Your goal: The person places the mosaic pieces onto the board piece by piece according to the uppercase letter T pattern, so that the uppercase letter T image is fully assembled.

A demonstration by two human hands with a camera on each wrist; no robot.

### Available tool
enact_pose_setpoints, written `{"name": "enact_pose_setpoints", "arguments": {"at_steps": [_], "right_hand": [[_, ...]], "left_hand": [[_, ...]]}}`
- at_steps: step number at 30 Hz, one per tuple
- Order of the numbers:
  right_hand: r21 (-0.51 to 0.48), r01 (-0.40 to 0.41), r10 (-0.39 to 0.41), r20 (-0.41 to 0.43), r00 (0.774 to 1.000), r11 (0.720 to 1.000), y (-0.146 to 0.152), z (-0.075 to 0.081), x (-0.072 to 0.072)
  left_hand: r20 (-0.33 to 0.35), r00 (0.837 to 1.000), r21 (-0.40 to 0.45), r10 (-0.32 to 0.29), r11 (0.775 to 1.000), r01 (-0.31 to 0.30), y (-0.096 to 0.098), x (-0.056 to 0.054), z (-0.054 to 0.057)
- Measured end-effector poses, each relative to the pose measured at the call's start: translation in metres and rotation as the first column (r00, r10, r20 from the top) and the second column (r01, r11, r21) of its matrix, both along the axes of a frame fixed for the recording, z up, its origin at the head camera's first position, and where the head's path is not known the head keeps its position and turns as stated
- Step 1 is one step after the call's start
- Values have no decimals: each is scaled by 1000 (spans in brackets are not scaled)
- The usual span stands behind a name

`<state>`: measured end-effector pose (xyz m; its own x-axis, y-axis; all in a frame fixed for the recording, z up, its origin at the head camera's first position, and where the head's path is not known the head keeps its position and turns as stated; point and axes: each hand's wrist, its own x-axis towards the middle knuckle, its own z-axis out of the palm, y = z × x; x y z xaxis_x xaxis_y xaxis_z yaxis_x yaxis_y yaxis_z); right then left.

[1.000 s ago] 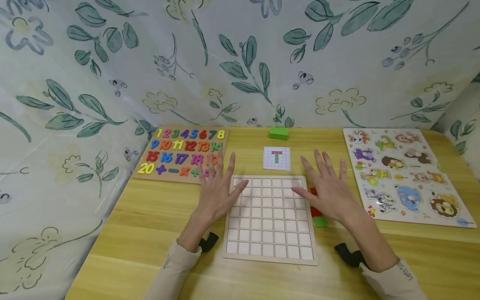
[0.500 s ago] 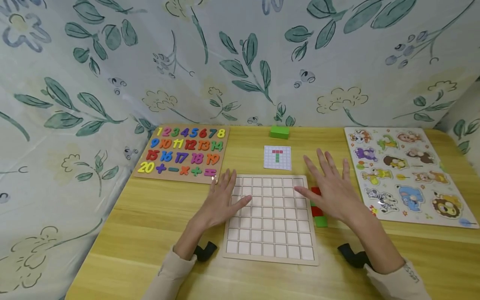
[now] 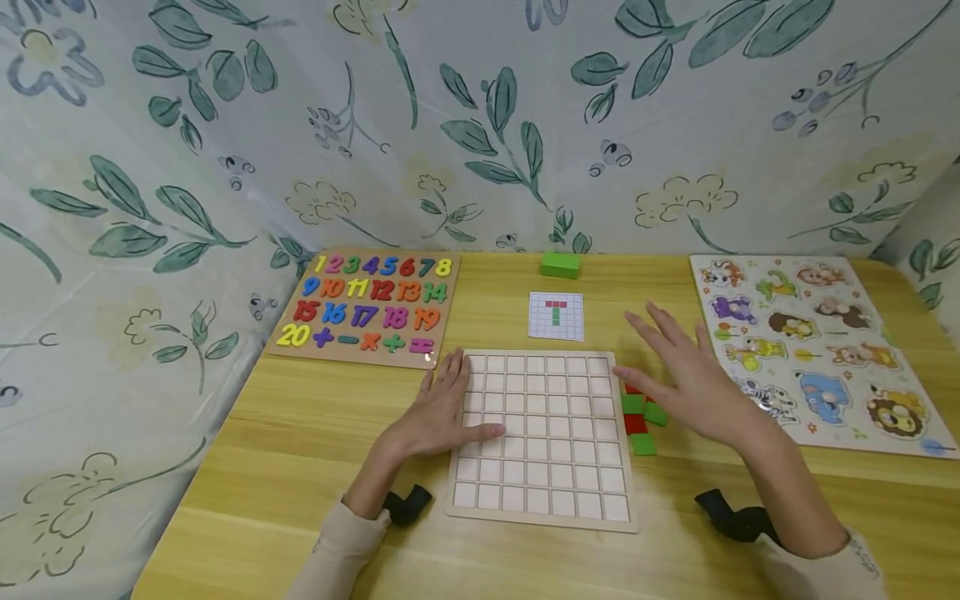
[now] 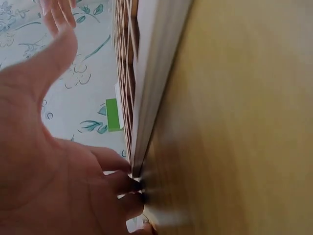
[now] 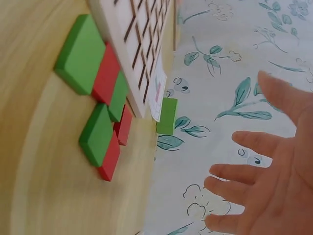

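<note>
A pale wooden grid board [image 3: 543,442] lies on the table between the hands. My left hand [image 3: 433,417] rests at its left edge, fingers by the upper left corner and thumb over the squares; in the left wrist view its fingertips touch the table beside the board's rim. Above the right side hovers my right hand [image 3: 693,392], fingers spread, holding nothing. Red and green square tiles lie below it along the board's right edge, such as a green tile [image 5: 80,56] and a red tile [image 5: 106,73]. The right hand partly hides them in the head view.
Behind the board lies a pattern card [image 3: 556,316] with a red and green T. A green block [image 3: 560,266] stands farther back. At the left is a number puzzle [image 3: 363,308], at the right an animal puzzle [image 3: 813,354]. A floral cloth [image 3: 480,125] hangs behind the table.
My left hand has drawn back from over the number puzzle to the board's left edge. The right hand has shifted rightward, off the board, uncovering more of the tiles.
</note>
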<state>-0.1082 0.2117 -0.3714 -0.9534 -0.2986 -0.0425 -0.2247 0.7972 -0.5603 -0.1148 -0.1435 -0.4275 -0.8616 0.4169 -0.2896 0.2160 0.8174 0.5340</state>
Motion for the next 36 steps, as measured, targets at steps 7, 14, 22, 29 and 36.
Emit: {"name": "enact_pose_setpoints", "arguments": {"at_steps": [7, 14, 22, 29, 36], "right_hand": [[-116, 50, -54, -27, 998, 992, 6, -4, -3], [-117, 141, -125, 131, 983, 983, 13, -21, -8], [-124, 219, -176, 289, 941, 968, 21, -32, -13], [-148, 277, -203, 384, 901, 949, 21, -38, -17], [-161, 323, -227, 434, 872, 933, 21, -42, -21]], "left_hand": [[38, 993, -10, -116, 993, 117, -11, -4, 1], [54, 980, -14, -189, 982, 190, -17, -6, 0], [56, 977, -20, -208, 978, 209, -21, -5, -2], [76, 976, -1, -207, 978, 207, -22, -4, 0], [76, 976, 16, -206, 979, 205, -22, -4, 0]]}}
